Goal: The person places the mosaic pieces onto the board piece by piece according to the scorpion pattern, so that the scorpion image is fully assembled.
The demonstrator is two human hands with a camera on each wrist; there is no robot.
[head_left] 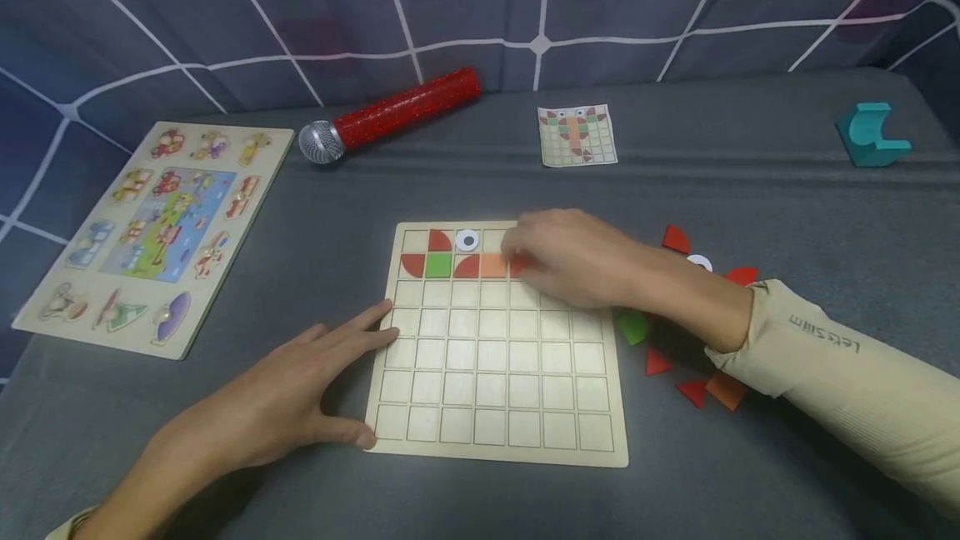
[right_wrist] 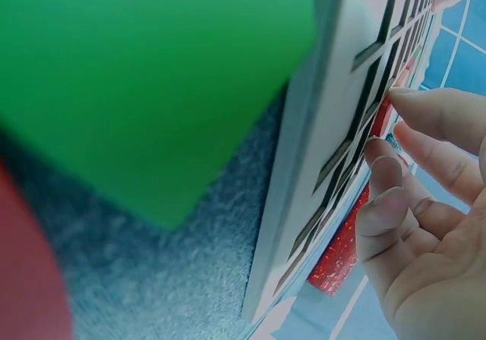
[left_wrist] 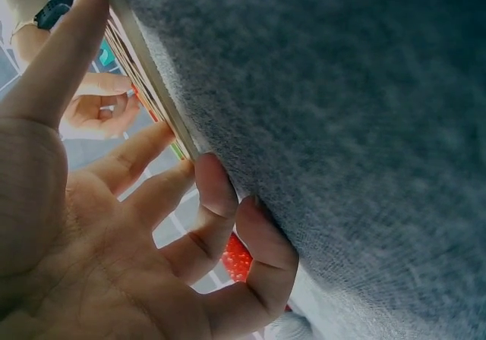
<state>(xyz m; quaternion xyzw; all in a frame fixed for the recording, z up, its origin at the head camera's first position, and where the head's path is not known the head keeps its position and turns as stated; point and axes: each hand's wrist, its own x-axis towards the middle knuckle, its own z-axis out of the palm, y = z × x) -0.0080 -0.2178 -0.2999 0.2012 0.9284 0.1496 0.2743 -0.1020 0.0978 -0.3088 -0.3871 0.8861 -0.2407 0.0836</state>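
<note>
A wooden grid board (head_left: 491, 352) lies flat on the grey cloth. Its top two rows hold several red pieces, a green square (head_left: 438, 265), an orange square (head_left: 493, 265) and a white eye disc (head_left: 467, 241). My right hand (head_left: 581, 261) pinches a red piece (head_left: 518, 265) at the second row, right of the orange square; in the right wrist view the red piece (right_wrist: 383, 118) shows between thumb and fingers (right_wrist: 377, 154). My left hand (head_left: 288, 394), fingers spread, touches the board's left edge; the left wrist view shows its fingertips against the rim (left_wrist: 161, 89).
Loose pieces, among them a green one (head_left: 633, 327) and an orange one (head_left: 726, 390), lie right of the board under my right forearm. Behind are a red microphone (head_left: 408, 111), a pattern card (head_left: 577, 136) and a teal holder (head_left: 870, 136). A picture puzzle (head_left: 168, 232) lies left.
</note>
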